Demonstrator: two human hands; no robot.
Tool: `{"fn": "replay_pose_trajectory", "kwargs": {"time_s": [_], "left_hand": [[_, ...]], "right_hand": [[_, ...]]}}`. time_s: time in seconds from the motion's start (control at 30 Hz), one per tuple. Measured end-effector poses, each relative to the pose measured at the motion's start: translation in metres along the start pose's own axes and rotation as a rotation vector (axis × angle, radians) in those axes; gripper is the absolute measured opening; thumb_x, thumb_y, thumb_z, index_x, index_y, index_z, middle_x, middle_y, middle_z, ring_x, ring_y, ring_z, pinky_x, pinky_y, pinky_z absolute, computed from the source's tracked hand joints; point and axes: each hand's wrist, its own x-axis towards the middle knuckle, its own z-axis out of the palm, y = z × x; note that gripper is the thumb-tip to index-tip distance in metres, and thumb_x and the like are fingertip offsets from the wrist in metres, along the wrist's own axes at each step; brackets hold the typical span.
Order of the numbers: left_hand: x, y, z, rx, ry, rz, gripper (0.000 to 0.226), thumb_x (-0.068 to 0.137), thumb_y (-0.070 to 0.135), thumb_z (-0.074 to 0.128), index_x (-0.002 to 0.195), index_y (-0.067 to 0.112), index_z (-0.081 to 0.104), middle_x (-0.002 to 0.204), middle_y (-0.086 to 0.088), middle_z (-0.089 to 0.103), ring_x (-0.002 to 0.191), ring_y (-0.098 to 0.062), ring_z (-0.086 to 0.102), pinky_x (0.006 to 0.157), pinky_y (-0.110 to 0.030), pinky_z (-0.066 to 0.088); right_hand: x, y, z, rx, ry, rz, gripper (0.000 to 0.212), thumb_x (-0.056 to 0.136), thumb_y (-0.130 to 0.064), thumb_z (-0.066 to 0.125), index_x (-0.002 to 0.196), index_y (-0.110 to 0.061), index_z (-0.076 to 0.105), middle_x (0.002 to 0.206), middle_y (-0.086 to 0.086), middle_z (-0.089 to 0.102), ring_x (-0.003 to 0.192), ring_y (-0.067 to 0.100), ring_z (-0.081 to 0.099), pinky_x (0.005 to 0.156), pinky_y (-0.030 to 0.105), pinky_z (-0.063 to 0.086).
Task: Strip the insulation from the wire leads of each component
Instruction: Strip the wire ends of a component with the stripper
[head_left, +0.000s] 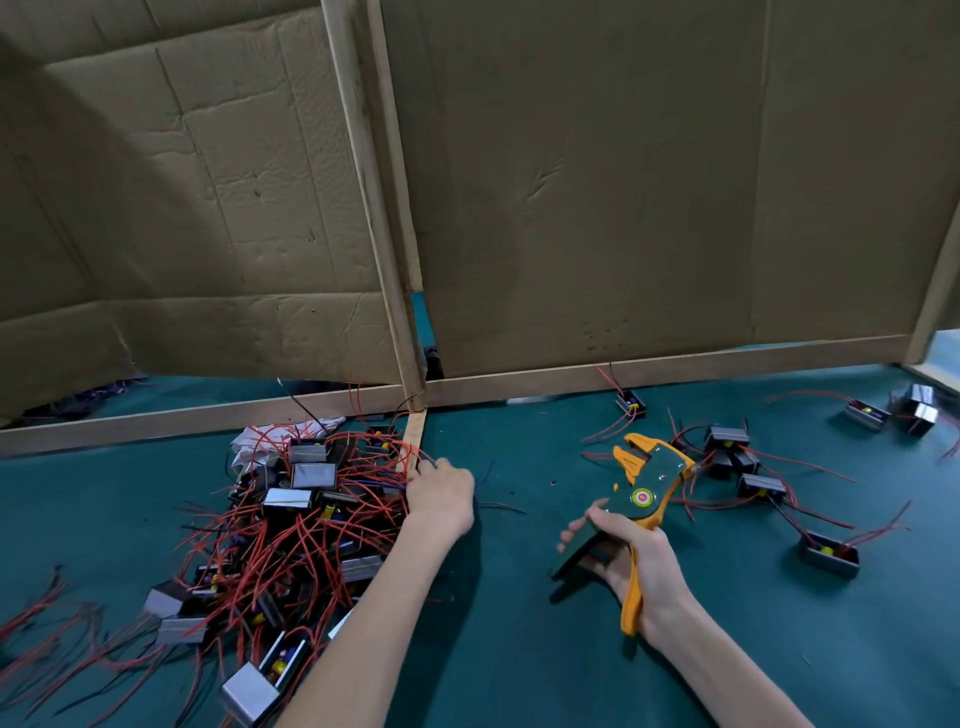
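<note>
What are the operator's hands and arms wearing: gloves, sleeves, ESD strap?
Nothing in view. The left hand and right hand are bare, with no gloves. Both forearms are uncovered down to the frame edge: no sleeves, no watch, no wrist strap, no cables or markings.

The left hand (441, 493) reaches into the tangled pile of components (291, 525) with red wire leads, fingertips among the wires at its far edge; the right hand (631, 556) grips the handles of the green-and-yellow wire stripper (641, 486), head pointing away; more components (748, 467) lie scattered on the green table (519, 649) to the right; cardboard panels (597, 182) stand behind.
</note>
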Motion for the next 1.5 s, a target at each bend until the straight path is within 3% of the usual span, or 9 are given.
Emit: {"fn": "replay_pose_trajectory", "kwargs": {"time_s": [0.17,0.4,0.53,0.73,0.87,0.97,1.1,1.33,1.5], "left_hand": [[-0.009,0.001,0.002,-0.185,0.26,0.141,0.026,0.089,0.025,0.059,0.115,0.022,0.062,0.118,-0.005,0.059,0.113,-0.03,0.051,0.097,-0.041,0.042],[-0.04,0.015,0.012,-1.279,0.429,0.188,0.011,0.085,0.034,0.068,0.088,0.023,0.066,0.084,0.012,0.069,0.081,-0.002,0.062,0.076,-0.018,0.046],[-0.041,0.016,0.024,-1.509,0.296,0.002,0.03,0.088,0.042,0.063,0.076,0.015,0.063,0.063,0.01,0.057,0.059,-0.008,0.05,0.064,-0.024,0.04],[-0.039,0.018,0.047,-1.495,0.164,-0.062,0.037,0.099,0.037,0.044,0.09,0.008,0.065,0.09,-0.014,0.067,0.09,-0.028,0.064,0.084,-0.042,0.05],[-0.038,0.021,0.046,-1.698,0.078,-0.081,0.027,0.103,0.023,0.037,0.09,0.006,0.055,0.086,-0.016,0.06,0.073,-0.027,0.064,0.059,-0.038,0.058],[-0.039,0.026,0.043,-1.778,0.102,-0.051,0.032,0.104,0.005,0.027,0.092,0.008,0.056,0.101,-0.011,0.056,0.084,-0.022,0.059,0.055,-0.033,0.058],[-0.04,0.026,0.032,-1.92,0.016,-0.128,0.037,0.102,0.003,0.029,0.089,0.002,0.064,0.09,-0.017,0.056,0.074,-0.022,0.059,0.06,-0.033,0.059],[-0.045,0.026,0.022,-2.14,-0.245,-0.171,0.034,0.096,0.027,0.05,0.101,-0.005,0.058,0.095,-0.014,0.053,0.073,-0.028,0.059,0.085,-0.039,0.051],[-0.047,0.024,0.021,-2.266,-0.315,-0.18,0.047,0.099,0.029,0.036,0.121,-0.008,0.054,0.11,-0.019,0.049,0.092,-0.031,0.048,0.089,-0.046,0.045]], "right_hand": [[0.0,0.0,-0.002,-0.006,0.017,-0.012,0.01,0.085,-0.002,0.06,0.077,-0.004,0.065,0.074,0.021,0.064,0.073,0.035,0.066,0.068,0.046,0.058],[0.001,-0.001,-0.002,-0.006,0.028,-0.006,0.006,0.087,-0.003,0.059,0.082,-0.003,0.062,0.075,0.02,0.064,0.073,0.035,0.066,0.07,0.046,0.057],[0.0,-0.001,-0.002,-0.024,0.014,-0.006,0.006,0.087,-0.003,0.058,0.083,-0.002,0.061,0.076,0.022,0.064,0.073,0.036,0.066,0.067,0.045,0.058],[0.001,-0.001,-0.002,-0.048,-0.024,0.019,0.012,0.075,-0.009,0.065,0.081,0.001,0.062,0.077,0.024,0.064,0.073,0.037,0.066,0.066,0.046,0.059],[0.001,0.0,-0.002,-0.067,-0.049,0.019,0.017,0.071,-0.011,0.068,0.082,0.0,0.062,0.077,0.024,0.063,0.072,0.036,0.066,0.065,0.044,0.058],[0.001,0.002,-0.002,-0.074,-0.064,0.019,0.014,0.07,-0.012,0.069,0.079,-0.002,0.064,0.076,0.023,0.063,0.072,0.036,0.066,0.065,0.044,0.057],[0.001,0.002,-0.003,-0.076,-0.059,0.02,0.01,0.069,-0.011,0.07,0.075,-0.003,0.067,0.076,0.023,0.064,0.071,0.036,0.067,0.064,0.042,0.057],[0.004,0.004,-0.004,-0.085,-0.057,0.036,0.007,0.067,-0.012,0.069,0.071,-0.007,0.07,0.075,0.021,0.065,0.07,0.034,0.068,0.064,0.042,0.058],[0.003,0.004,-0.004,-0.152,-0.068,0.044,0.016,0.069,-0.014,0.07,0.081,-0.004,0.066,0.079,0.024,0.065,0.075,0.038,0.067,0.069,0.047,0.058]]}}
